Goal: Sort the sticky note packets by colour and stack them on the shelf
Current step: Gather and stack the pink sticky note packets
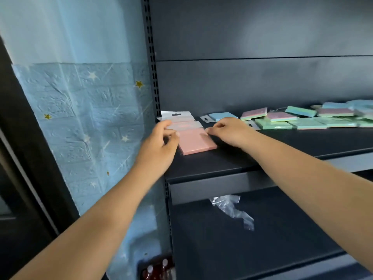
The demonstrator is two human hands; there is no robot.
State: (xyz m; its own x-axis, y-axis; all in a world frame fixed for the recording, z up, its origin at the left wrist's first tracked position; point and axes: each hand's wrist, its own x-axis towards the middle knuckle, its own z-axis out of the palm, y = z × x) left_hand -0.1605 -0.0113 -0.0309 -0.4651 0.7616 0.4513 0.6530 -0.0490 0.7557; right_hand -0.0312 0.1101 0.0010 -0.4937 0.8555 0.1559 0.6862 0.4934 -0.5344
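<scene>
A stack of pink sticky note packets (196, 142) with clear hang tabs lies at the left end of the dark shelf (262, 158). My left hand (161, 142) pinches the stack's left side with curled fingers and thumb. Against the stack's right edge, my right hand (228, 131) has its fingers curled and pinches the packet corner. A blue packet (222, 115) lies just behind my right hand. Further right lie several mixed packets: green ones (276, 124), multicolour ones (254, 114) and blue ones (335, 106), in a loose heap.
The shelf unit's slotted upright (152, 57) stands just left of the stack, with a blue star-patterned wall (80, 118) beyond. A crumpled clear plastic bag (232, 209) lies on the lower shelf. Bottles with white caps (157, 269) stand at the bottom.
</scene>
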